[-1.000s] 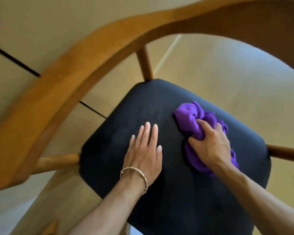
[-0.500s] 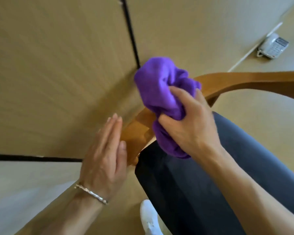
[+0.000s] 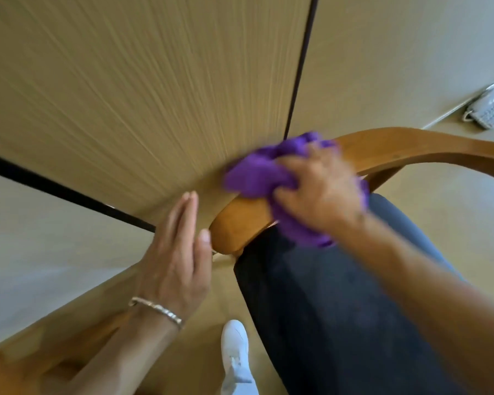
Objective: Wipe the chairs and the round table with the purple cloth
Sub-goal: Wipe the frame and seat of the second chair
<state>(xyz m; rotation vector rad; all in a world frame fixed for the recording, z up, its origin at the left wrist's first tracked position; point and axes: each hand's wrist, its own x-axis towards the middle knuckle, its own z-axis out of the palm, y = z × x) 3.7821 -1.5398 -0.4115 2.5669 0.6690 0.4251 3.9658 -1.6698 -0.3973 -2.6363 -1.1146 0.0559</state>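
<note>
Beige floor below: right hand [image 3: 320,192] grips the bunched purple cloth [image 3: 257,175] on the curved wooden chair armrest [image 3: 240,223]; left hand [image 3: 174,252], fingers straight, beside its end.

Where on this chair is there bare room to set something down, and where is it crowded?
Free: the dark seat below the wooden rail, beside the right forearm; the rail's stretch toward the telephone. Crowded: the rail's near end, right hand gripping the purple cloth, left hand alongside.

Both forearms bare. Thin silver bracelet [image 3: 156,309], linked, round the left wrist. One white shoe [image 3: 236,357] low in view.
</note>
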